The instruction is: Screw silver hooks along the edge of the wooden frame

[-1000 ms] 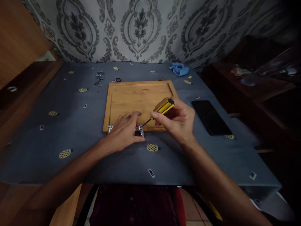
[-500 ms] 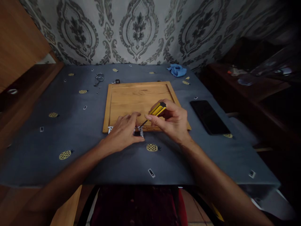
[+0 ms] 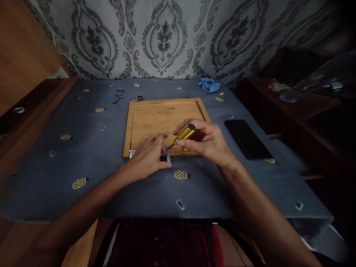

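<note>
A wooden panel (image 3: 161, 116) lies flat on the grey-blue tablecloth (image 3: 83, 167). A small metal fitting (image 3: 167, 155) sits at the panel's near edge. My left hand (image 3: 147, 157) rests over that edge, fingers curled down on the fitting and holding it in place. My right hand (image 3: 205, 141) is closed around a yellow and black screwdriver (image 3: 183, 133). Its tip points down and left at the fitting, close to my left fingertips.
A black phone (image 3: 247, 139) lies right of the panel. A blue cloth (image 3: 208, 84) sits at the far edge near the patterned wall. A metal key ring (image 3: 118, 94) and small screws lie at the far left. Dark wooden furniture stands on both sides.
My right hand has slid left and closer to my left hand, bringing the screwdriver handle lower over the panel. My left hand stays on the fitting.
</note>
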Demonstrator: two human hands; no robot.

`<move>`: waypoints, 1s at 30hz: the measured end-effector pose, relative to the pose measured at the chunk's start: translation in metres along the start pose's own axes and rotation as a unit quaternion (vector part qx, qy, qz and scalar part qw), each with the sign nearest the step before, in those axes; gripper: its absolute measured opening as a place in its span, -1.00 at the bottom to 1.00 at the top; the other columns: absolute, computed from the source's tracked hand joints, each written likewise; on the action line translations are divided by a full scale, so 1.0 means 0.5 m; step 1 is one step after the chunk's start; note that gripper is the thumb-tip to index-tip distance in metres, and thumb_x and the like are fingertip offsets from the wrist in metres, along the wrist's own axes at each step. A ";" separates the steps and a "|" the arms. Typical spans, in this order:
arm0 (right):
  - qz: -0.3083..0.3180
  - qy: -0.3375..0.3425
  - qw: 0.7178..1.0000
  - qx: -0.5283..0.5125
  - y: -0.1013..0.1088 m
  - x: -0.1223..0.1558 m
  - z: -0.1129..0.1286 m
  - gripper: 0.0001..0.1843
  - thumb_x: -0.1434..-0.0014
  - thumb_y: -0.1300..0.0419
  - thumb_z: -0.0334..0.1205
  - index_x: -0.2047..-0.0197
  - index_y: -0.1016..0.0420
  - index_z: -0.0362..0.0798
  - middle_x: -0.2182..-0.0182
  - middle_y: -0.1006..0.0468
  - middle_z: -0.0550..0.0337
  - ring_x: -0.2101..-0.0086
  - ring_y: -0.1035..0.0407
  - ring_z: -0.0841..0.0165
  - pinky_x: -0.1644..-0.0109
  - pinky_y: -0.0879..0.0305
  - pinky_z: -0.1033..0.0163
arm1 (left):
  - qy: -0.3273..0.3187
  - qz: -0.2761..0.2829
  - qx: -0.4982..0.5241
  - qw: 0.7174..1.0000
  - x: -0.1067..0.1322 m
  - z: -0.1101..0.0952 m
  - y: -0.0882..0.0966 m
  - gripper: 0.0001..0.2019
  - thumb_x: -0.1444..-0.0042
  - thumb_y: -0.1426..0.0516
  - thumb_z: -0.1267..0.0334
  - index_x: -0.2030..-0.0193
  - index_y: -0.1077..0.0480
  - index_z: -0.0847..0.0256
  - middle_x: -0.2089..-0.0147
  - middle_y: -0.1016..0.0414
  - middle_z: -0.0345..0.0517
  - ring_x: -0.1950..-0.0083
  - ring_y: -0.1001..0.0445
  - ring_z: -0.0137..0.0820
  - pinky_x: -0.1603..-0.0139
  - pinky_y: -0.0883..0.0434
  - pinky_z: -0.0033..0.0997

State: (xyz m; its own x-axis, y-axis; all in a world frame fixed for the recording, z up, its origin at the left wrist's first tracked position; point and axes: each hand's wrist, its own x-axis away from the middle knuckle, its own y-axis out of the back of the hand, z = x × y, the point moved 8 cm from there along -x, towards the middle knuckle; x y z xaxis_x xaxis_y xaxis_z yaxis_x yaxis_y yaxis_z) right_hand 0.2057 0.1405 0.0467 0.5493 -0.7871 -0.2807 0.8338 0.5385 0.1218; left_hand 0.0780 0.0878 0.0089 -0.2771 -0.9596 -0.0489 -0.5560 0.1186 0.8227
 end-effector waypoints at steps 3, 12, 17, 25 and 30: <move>-0.014 -0.015 0.999 -0.029 -0.004 0.001 -0.006 -0.51 0.13 -0.60 0.00 0.43 -0.38 -0.02 0.53 -0.42 0.35 0.58 -0.28 0.49 0.60 -0.24 0.37 | 0.008 -0.002 -0.003 1.000 0.000 0.001 0.001 -0.33 -0.02 -0.42 0.22 -0.21 -0.23 0.18 -0.01 -0.54 0.01 -0.11 -0.50 0.00 -0.14 -0.38 0.03; 0.060 -0.008 0.997 -0.039 -0.016 0.007 0.017 -0.67 -0.05 -0.51 -0.02 0.22 -0.65 -0.05 0.36 -0.56 0.24 0.47 -0.45 0.48 0.38 -0.47 0.33 | 0.007 0.010 0.001 1.000 -0.004 -0.004 0.003 -0.31 0.00 -0.43 0.26 -0.21 -0.22 0.19 0.05 -0.57 -0.03 -0.08 -0.51 -0.02 -0.12 -0.38 0.01; 0.060 0.018 0.997 -0.042 -0.016 0.004 0.024 -0.69 -0.04 -0.52 -0.02 0.30 -0.65 -0.07 0.43 -0.51 0.26 0.49 -0.44 0.48 0.42 -0.41 0.36 | 0.002 0.001 0.005 1.000 -0.003 0.000 0.000 -0.29 -0.02 -0.42 0.24 -0.25 -0.20 0.14 0.03 -0.59 -0.04 -0.07 -0.52 -0.04 -0.11 -0.38 0.02; 0.016 0.017 1.000 -0.008 -0.012 0.002 0.017 -0.60 0.06 -0.56 0.03 0.43 -0.53 -0.07 0.49 -0.46 0.30 0.53 -0.35 0.50 0.51 -0.30 0.37 | 0.009 0.003 0.007 1.000 -0.003 -0.003 0.003 -0.29 0.01 -0.45 0.25 -0.22 -0.21 0.23 0.00 -0.57 0.03 -0.11 -0.50 -0.02 -0.12 -0.39 0.01; 0.011 -0.011 1.000 -0.021 -0.011 0.004 0.017 -0.60 0.04 -0.55 0.03 0.37 -0.56 -0.07 0.48 -0.50 0.29 0.54 -0.38 0.49 0.49 -0.33 0.37 | 0.007 0.006 0.002 1.000 -0.003 -0.008 0.005 -0.33 0.00 -0.44 0.24 -0.17 -0.22 0.15 0.02 -0.55 -0.03 -0.09 -0.51 -0.03 -0.10 -0.41 0.00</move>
State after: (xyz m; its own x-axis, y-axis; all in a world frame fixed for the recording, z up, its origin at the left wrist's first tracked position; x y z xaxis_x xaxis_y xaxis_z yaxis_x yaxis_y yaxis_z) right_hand 0.2026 0.1335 0.0533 0.5693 -0.7805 -0.2582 0.8184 0.5678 0.0880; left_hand 0.0800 0.0885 0.0133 -0.2740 -0.9612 -0.0309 -0.5560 0.1321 0.8206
